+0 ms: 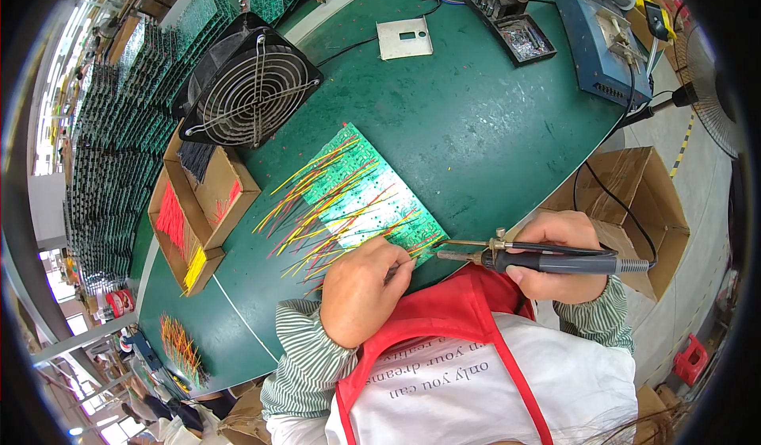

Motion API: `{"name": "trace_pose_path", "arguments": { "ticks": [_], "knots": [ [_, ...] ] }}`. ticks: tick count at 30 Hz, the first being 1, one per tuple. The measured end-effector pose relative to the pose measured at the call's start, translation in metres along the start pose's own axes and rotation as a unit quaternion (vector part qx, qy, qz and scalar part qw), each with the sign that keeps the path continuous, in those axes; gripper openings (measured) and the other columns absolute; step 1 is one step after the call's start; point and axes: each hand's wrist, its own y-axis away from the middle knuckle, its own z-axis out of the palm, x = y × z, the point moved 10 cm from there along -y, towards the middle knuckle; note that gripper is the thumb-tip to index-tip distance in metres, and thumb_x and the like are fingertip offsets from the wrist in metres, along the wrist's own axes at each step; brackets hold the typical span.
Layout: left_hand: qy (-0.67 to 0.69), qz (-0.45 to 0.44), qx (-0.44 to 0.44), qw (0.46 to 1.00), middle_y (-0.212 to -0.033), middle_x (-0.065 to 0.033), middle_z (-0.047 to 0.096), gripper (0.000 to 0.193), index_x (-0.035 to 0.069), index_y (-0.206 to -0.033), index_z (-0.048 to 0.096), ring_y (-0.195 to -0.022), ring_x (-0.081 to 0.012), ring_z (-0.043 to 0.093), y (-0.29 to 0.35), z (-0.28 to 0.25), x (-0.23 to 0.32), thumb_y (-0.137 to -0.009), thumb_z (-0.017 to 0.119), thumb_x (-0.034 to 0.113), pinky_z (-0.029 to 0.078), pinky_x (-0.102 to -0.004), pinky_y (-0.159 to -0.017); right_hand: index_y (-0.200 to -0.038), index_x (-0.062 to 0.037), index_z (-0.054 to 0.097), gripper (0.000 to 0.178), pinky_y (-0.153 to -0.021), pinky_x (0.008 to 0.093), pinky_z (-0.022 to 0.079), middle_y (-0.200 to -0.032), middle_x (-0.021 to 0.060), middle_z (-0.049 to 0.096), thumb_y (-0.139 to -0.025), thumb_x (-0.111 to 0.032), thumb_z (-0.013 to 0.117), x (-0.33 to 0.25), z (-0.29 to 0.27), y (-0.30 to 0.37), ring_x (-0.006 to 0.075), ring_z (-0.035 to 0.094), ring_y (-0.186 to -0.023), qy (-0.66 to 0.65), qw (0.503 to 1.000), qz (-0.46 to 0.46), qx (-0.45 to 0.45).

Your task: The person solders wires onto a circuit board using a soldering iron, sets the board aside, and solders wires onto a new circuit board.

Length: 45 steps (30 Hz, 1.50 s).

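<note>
Right grip is closed around a soldering iron, tip just beside the board; left grip pinches wires at the board's near edge. Many wires already stand along the board on the table, so the work looks well advanced; I cannot tell how many joints remain.

A green workbench carries a circuit board, fan, cardboard boxes and a metal plate.

Green circuit board bristling with yellow and red wires, dark green table, green-striped sleeves, red apron straps, seemingly black fan showing.
</note>
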Motion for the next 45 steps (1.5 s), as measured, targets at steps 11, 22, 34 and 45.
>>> {"name": "trace_pose_path", "arguments": {
  "ticks": [11,22,34,45],
  "knots": [
    [-0.085,0.080,0.064,0.991,-0.075,-0.0094,0.060,0.008,0.003,-0.080,0.064,-0.071,-0.0293,0.059,-0.005,-0.011,0.036,-0.075,0.069,0.007,0.046,-0.0381,-0.061,-0.076,0.0001,0.062,0.018,-0.046,0.0247,0.045,-0.057,0.0051,0.060,-0.066,-0.009,0.074,-0.001,-0.015,0.006,0.0129,0.058,-0.047,0.014,1.000,0.002,0.013],
    [-0.060,0.056,0.019,0.996,-0.073,-0.0088,0.058,0.006,0.003,-0.080,0.065,-0.063,-0.0247,0.058,-0.016,0.008,0.025,-0.077,0.068,0.008,0.045,-0.0357,-0.057,-0.076,0.0007,0.061,0.016,-0.046,0.0240,0.045,-0.057,0.0047,0.060,-0.068,-0.008,0.072,0.008,-0.014,0.006,0.0114,0.058,-0.048,0.001,1.000,0.014,0.010],
    [-0.042,0.055,0.003,0.998,-0.073,-0.0095,0.057,0.007,0.002,-0.079,0.065,-0.060,-0.0237,0.058,-0.018,0.010,0.022,-0.078,0.068,0.008,0.045,-0.0345,-0.055,-0.076,-0.0004,0.061,0.017,-0.046,0.0245,0.044,-0.058,0.0041,0.060,-0.067,-0.009,0.073,0.009,-0.017,0.006,0.0117,0.057,-0.047,-0.011,0.999,0.021,0.023],
    [-0.040,0.050,0.002,0.998,-0.072,-0.0093,0.057,0.007,0.001,-0.078,0.065,-0.059,-0.0230,0.058,-0.019,0.009,0.020,-0.077,0.068,0.007,0.045,-0.0344,-0.054,-0.075,-0.0004,0.060,0.017,-0.046,0.0240,0.044,-0.056,0.0043,0.059,-0.068,-0.009,0.072,0.005,-0.015,0.002,0.0115,0.057,-0.047,0.014,1.000,0.013,0.012]
  ]
}}
